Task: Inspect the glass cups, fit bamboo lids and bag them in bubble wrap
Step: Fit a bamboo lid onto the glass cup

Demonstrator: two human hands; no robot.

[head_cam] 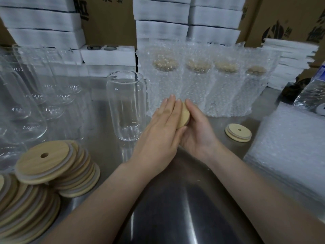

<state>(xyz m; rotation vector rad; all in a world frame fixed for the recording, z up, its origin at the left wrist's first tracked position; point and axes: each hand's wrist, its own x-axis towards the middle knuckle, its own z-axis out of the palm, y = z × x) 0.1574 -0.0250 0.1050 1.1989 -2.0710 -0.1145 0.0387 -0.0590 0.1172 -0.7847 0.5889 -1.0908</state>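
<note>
Grip: right hand (198,132) cups one bamboo lid (184,114), fingers laid along its far rim and thumb curled under the near rim. Left hand (161,127) lies flat against the lid's face, fingers straight and together, pressing rather than gripping. The lid is held off the steel table (175,208), between the two palms, just right of the bare glass cup (126,106). Orientation: the lid stands on edge and tilted, with one face to the left palm and the other to the right. Its thin axis runs roughly left to right, and as a disc it has no long axis. The cup stands upright, mouth up, long axis vertical, with no lid on it. Progress, as judged: four bagged cups (197,85) stand in a row behind the hands, each with a lid showing through the wrap, so four look finished. The cup in hand probably awaits this lid, then a bag. Still to do: a cluster of unbagged glasses (31,95) at left. Supplies: a pile of lids (52,166) at near left, a spare lid (238,132) lying flat on the table at right, and flat bubble-wrap bags (290,152) stacked at far right.
</note>
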